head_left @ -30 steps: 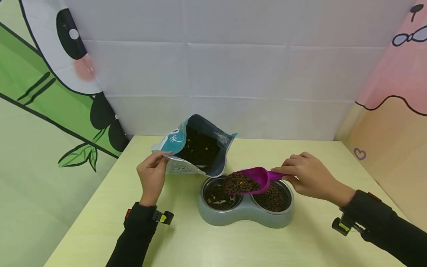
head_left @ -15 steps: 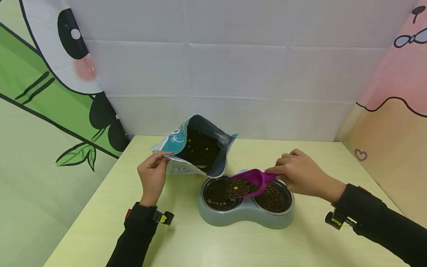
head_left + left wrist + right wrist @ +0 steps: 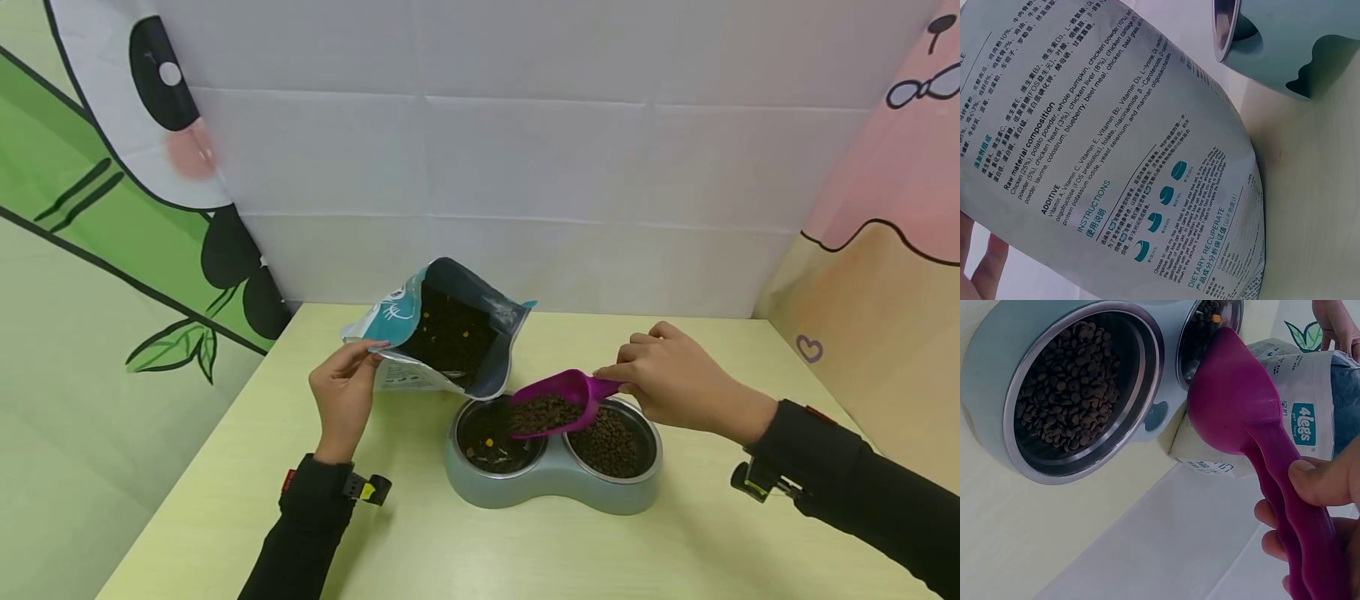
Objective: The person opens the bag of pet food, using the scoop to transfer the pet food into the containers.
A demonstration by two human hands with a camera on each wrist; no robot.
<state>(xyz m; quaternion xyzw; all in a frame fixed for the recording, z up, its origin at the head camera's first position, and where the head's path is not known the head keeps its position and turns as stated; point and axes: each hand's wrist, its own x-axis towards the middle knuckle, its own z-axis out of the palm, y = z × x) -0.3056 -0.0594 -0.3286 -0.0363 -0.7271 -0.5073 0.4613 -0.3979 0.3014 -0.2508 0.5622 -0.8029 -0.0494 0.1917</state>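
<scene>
My right hand [image 3: 671, 379] grips the handle of a purple scoop [image 3: 581, 387], its fingers wrapped round it in the right wrist view. Brown kibble lies in the scoop, which is held over the left bowl [image 3: 495, 462] of a grey-blue double pet feeder [image 3: 551, 492]. Some dark kibble and yellow bits show in that bowl; the scoop hides part of it. The right bowl [image 3: 1072, 387] holds a heap of kibble. With my left hand [image 3: 343, 400] I pinch the rim of a teal and white pet food bag [image 3: 405, 321], its mouth open and dark kibble inside.
A pale yellow table [image 3: 420, 550] carries the bag and feeder. Behind it hangs a white cloth backdrop [image 3: 525, 158] with cartoon prints at both sides. The bag's front corner overhangs the feeder's back rim in the head view.
The scoop has shifted a little left and tipped over the left bowl, with less kibble in it now. Yellow bits have appeared in that bowl. My left hand and the bag stay put.
</scene>
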